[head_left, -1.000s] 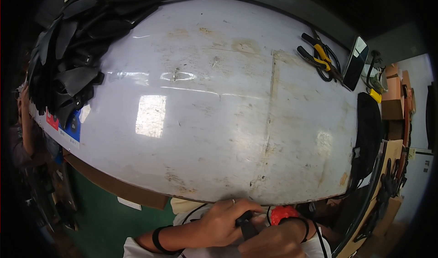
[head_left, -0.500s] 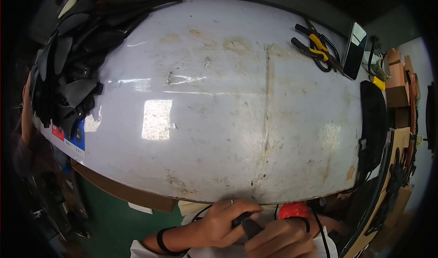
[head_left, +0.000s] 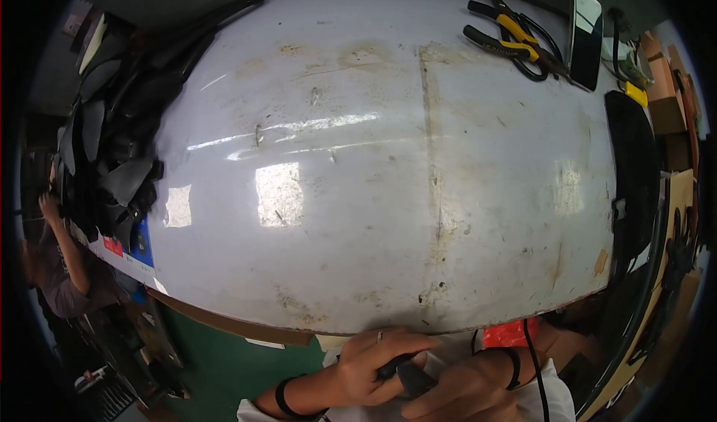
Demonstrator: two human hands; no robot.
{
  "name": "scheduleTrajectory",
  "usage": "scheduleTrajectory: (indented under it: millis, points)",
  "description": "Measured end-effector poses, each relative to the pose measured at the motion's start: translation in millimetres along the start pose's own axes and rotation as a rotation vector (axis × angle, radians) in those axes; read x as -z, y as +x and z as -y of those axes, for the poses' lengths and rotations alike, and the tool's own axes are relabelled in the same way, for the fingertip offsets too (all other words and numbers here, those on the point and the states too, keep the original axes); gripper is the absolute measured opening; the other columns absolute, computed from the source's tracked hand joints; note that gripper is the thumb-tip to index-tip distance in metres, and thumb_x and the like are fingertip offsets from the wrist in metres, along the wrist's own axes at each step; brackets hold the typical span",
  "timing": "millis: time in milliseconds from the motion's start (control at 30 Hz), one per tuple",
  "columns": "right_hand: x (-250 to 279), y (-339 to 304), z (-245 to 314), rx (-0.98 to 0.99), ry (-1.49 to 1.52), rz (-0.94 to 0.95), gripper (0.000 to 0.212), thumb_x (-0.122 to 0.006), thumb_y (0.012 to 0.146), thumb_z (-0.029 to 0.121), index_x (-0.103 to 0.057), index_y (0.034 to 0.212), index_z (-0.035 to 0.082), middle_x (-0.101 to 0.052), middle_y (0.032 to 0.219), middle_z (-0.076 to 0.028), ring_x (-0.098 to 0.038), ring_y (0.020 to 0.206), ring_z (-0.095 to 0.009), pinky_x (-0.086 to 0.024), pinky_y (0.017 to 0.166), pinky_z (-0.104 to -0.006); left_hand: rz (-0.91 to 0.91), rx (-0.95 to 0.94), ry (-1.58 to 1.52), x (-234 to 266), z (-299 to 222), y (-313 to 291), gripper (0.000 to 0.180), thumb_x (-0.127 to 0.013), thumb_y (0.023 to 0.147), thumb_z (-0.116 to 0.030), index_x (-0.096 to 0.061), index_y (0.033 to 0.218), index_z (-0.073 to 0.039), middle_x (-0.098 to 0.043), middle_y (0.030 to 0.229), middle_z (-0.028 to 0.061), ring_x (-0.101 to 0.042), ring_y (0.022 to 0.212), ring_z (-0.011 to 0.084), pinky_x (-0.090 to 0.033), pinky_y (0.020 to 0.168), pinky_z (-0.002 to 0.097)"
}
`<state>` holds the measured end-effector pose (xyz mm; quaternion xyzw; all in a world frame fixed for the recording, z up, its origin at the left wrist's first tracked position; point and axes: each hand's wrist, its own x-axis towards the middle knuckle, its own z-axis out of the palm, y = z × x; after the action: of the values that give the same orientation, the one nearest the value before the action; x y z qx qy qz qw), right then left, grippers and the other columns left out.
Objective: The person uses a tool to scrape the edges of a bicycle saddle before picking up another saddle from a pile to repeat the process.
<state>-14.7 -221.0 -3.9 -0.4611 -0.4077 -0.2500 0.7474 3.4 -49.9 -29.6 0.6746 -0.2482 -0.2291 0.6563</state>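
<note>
We have a dark piece [head_left: 416,379] at the six o'clock edge of the table [head_left: 358,243], with the left hand's [head_left: 381,366] fingers curled closed on it and the right hand's [head_left: 467,392] fingers folded round its near end. Our hands cover much of it, so we cannot tell how far its handling has got. Similar-looking dark items [head_left: 123,177] lie heaped at ten o'clock, whether finished or waiting we cannot say.
</note>
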Motion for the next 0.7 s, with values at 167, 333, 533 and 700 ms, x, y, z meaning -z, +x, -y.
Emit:
scheduleTrajectory:
  millis: [167,333,533,700]
  points:
    - [1.9,4.1,5.4,-0.107,-0.006,0.031,0.019,-0.068,0.091,0.003,-0.062,0.074,0.000,-0.059,0.067,-0.008,-0.060,0.056,-0.023,-0.052,0.055,-0.0407,0.004,-0.028,0.025,-3.5,-2.4,6.3,0.029,-0.069,0.090,0.002,-0.069,0.119,0.002,-0.067,0.081,0.0143,-0.066,0.066,0.0242,-0.053,0.060,0.0328]
    - [5.5,-5.9,-19.7,-0.130,0.297,-0.293,0.023,-0.067,0.093,0.007,-0.061,0.072,0.000,-0.060,0.067,-0.008,-0.058,0.052,-0.020,-0.051,0.050,-0.0358,-0.029,-0.073,0.079,1.6,6.8,-0.6,0.033,-0.069,0.088,0.000,-0.068,0.120,0.006,-0.068,0.082,0.0138,-0.067,0.065,0.0240,-0.054,0.060,0.0320]
    - [-18.3,-10.2,-36.3,0.051,0.346,-0.503,0.029,-0.070,0.092,0.008,-0.057,0.066,0.002,-0.055,0.057,-0.006,-0.054,0.045,-0.017,-0.049,0.042,-0.0339,-0.065,-0.063,0.016,3.4,8.4,-4.9,0.037,-0.067,0.083,0.003,-0.069,0.120,0.008,-0.069,0.080,0.0134,-0.068,0.066,0.0212,-0.054,0.059,0.0299]
    - [-18.7,-2.1,-33.1,0.093,0.232,-0.342,0.022,-0.075,0.092,0.011,-0.061,0.079,-0.001,-0.056,0.062,-0.010,-0.055,0.048,-0.022,-0.050,0.046,-0.0371,0.003,-0.041,-0.158,17.6,7.9,-2.6,0.041,-0.061,0.082,0.001,-0.068,0.121,0.010,-0.069,0.078,0.0144,-0.066,0.064,0.0207,-0.051,0.058,0.0298]
